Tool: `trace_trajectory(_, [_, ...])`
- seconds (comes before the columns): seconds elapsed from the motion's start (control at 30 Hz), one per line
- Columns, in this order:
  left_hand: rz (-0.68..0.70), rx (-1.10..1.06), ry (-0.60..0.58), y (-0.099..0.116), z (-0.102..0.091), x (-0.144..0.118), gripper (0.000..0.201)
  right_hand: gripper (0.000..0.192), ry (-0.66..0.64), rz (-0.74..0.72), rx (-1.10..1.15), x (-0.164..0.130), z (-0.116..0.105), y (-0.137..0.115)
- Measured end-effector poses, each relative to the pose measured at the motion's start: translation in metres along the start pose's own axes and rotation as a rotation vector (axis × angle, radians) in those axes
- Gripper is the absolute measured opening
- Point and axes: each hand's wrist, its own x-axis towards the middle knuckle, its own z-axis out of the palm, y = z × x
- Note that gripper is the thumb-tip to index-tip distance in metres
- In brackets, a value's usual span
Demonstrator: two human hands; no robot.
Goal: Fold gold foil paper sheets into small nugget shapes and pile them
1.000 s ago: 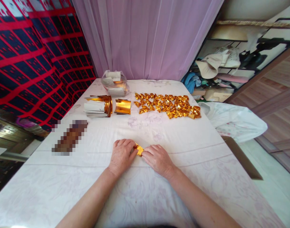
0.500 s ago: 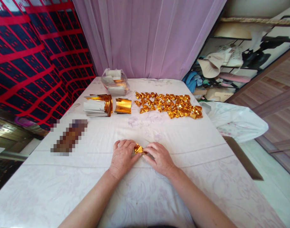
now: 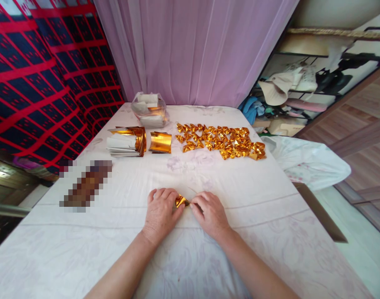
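A small piece of folded gold foil paper [image 3: 181, 201] is held just above or on the cloth, between my two hands. My left hand [image 3: 161, 211] grips its left side with thumb and fingers, hiding part of it. The fingertips of my right hand [image 3: 210, 211] pinch its right end. Farther back lie rows of folded gold foil pieces [image 3: 221, 139]. Left of them is a short stack of gold foil sheets [image 3: 160, 143], beside a larger stack of foil sheets with pale backs [image 3: 124, 143].
A clear plastic bag [image 3: 149, 110] with more sheets stands at the back of the cloth-covered table [image 3: 115, 245]. A blurred-out brown item [image 3: 87, 185] lies at the left. Behind hangs a purple curtain [image 3: 190, 50]; shelves with hats [image 3: 275, 89] stand at the right.
The right fingers have closed in a tighter pinch on the foil's right end, showing more of the gold. The view has tilted slightly, and the stacks and rows stay in place.
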Motion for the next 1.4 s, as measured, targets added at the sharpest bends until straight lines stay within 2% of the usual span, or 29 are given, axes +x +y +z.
trace_trajectory(0.33, [-0.017,-0.003,0.0,0.0002,-0.0021,0.0014,0.013,0.009,0.046,0.074,-0.02,0.0006,0.002,-0.007])
trace_trajectory(1.4, [-0.038,-0.03,0.013,0.0008,0.0009,0.0016,0.013,0.008,0.035,0.112,-0.041,0.0011,0.0058,-0.0076])
